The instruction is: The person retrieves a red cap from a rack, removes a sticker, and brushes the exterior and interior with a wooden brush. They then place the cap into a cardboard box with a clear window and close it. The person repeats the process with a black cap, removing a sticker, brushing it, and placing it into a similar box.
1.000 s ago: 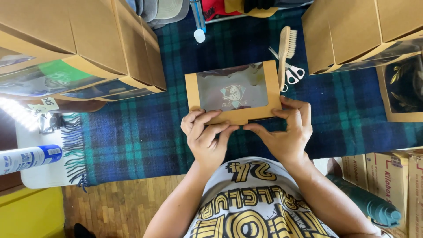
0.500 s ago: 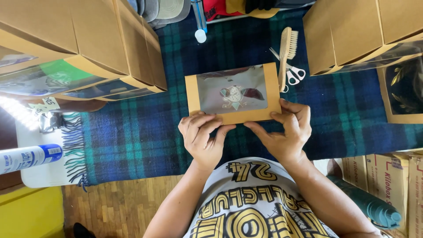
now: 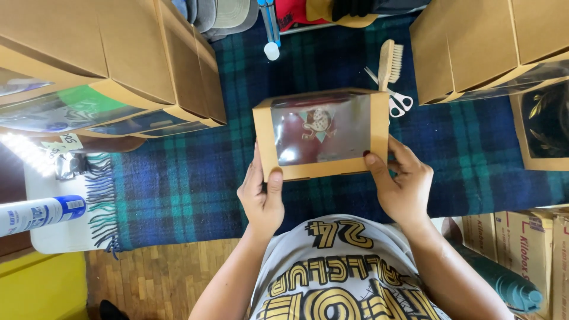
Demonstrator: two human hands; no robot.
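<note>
The left hand [image 3: 262, 198] and the right hand [image 3: 402, 185] are apart, each one gripping a lower corner of a brown cardboard box [image 3: 320, 134] with a clear window, thumbs pressed on its front. The box is held up between them, above a dark plaid blanket [image 3: 195, 178]. Just beyond the box, past the right hand, lie a wooden brush [image 3: 389, 63] and white-handled scissors [image 3: 398, 104]. Large cardboard boxes [image 3: 112, 65] stand far to the left.
</note>
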